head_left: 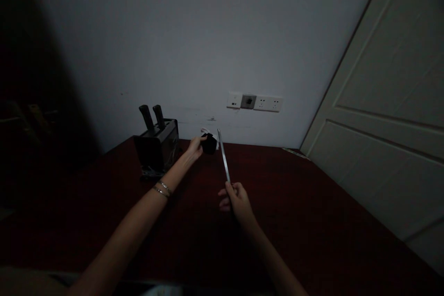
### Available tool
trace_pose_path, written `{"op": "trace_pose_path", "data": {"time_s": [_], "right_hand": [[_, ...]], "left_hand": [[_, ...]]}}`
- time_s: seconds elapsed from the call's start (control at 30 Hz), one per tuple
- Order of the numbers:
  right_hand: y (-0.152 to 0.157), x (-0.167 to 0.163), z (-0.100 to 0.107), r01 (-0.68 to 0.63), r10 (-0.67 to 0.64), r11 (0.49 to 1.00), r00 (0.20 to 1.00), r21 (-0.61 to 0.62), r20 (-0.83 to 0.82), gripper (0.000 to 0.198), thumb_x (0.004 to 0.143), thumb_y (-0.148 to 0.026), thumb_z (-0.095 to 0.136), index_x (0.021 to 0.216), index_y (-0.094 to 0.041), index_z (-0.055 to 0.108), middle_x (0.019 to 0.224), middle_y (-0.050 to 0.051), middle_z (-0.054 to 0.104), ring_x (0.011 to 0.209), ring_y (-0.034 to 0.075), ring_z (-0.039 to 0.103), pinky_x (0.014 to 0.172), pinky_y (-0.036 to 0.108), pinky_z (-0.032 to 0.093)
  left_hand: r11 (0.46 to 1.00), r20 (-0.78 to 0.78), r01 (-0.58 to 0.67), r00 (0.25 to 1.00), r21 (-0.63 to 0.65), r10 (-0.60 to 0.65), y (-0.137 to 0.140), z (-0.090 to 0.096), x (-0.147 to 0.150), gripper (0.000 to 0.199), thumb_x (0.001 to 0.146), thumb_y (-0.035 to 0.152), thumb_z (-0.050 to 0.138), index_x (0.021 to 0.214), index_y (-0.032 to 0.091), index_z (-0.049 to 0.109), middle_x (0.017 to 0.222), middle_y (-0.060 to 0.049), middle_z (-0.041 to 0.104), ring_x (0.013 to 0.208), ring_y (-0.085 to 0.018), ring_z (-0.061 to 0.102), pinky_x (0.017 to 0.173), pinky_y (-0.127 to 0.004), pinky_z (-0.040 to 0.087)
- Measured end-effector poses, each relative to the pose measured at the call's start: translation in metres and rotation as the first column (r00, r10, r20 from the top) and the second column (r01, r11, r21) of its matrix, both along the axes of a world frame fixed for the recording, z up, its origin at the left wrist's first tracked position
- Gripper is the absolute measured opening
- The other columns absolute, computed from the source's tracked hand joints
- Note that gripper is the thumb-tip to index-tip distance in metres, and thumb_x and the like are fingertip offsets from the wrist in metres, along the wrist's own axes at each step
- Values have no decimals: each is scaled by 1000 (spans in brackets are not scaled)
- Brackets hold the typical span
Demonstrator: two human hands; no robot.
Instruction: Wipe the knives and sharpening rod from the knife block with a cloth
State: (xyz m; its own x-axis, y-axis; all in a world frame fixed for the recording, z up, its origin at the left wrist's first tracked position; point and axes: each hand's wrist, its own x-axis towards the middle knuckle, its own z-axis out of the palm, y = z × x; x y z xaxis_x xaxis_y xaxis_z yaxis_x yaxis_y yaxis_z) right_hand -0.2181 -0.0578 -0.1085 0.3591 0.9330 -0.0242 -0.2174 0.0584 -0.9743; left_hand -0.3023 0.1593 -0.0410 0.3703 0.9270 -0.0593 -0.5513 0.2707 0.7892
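My left hand (pixel 196 146) reaches far forward over the dark red table, its fingers closed on a small black thing (pixel 208 144) that may be a folded cloth. Just behind that, partly hidden, lies something white (pixel 215 138) close to the wall. Nearer to me, my right hand (pixel 237 200) is closed on a long, thin silver strip (pixel 224 157), a rod or a blade seen edge-on. It points up and away from me, and its lower end is hidden in my fingers. The strip and the black thing are apart.
A knife block (pixel 156 145) with two black-handled knives stands on the table (pixel 294 203), left of my left forearm. The wall behind carries a row of sockets (pixel 262 102). A pale panelled door (pixel 388 138) bounds the right side. The light is dim.
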Motion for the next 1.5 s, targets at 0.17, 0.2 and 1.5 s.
{"op": "trace_pose_path", "data": {"time_s": [0.17,0.2,1.5], "right_hand": [[6,8,3,69,-73,997,991,47,108,49,60,-63,61,69,-20,39,46,-6,54,27,4,32,26,15,20],[7,10,4,77,-82,996,991,46,106,49,59,-63,61,67,-19,41,44,-6,53,28,4,32,27,15,20],[51,7,-3,154,-149,987,981,34,-123,45,61,-59,62,69,-20,40,45,-10,47,28,2,33,25,15,28]], "left_hand": [[995,-53,58,997,-87,-63,-18,-25,-8,6,69,5,53,68,10,56,58,-3,59,50,-11,57,56,-23,47],[992,-59,78,995,-100,-84,-21,-30,-9,6,69,5,52,68,10,56,59,-4,59,51,-12,57,56,-24,47],[963,-226,235,953,130,-202,-88,-50,37,1,64,9,58,64,9,58,52,-2,56,39,-8,46,37,-19,30]]}}
